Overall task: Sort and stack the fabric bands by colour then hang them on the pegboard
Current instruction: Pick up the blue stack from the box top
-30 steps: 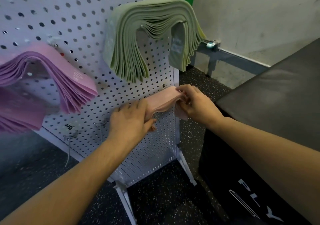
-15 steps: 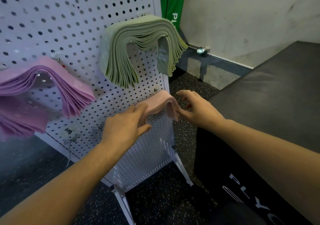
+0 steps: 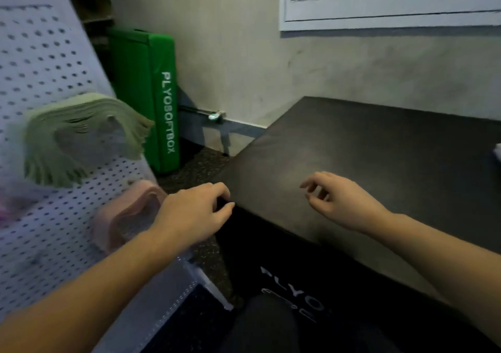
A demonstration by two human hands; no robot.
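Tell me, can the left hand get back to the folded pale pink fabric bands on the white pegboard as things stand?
Probably yes. The left hand holds nothing and hangs just right of the pale pink fabric bands on the white pegboard, with nothing between them. The picture is blurred, so the gap is unclear.

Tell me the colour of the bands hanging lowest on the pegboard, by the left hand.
Pale pink bands, seen in the head view.
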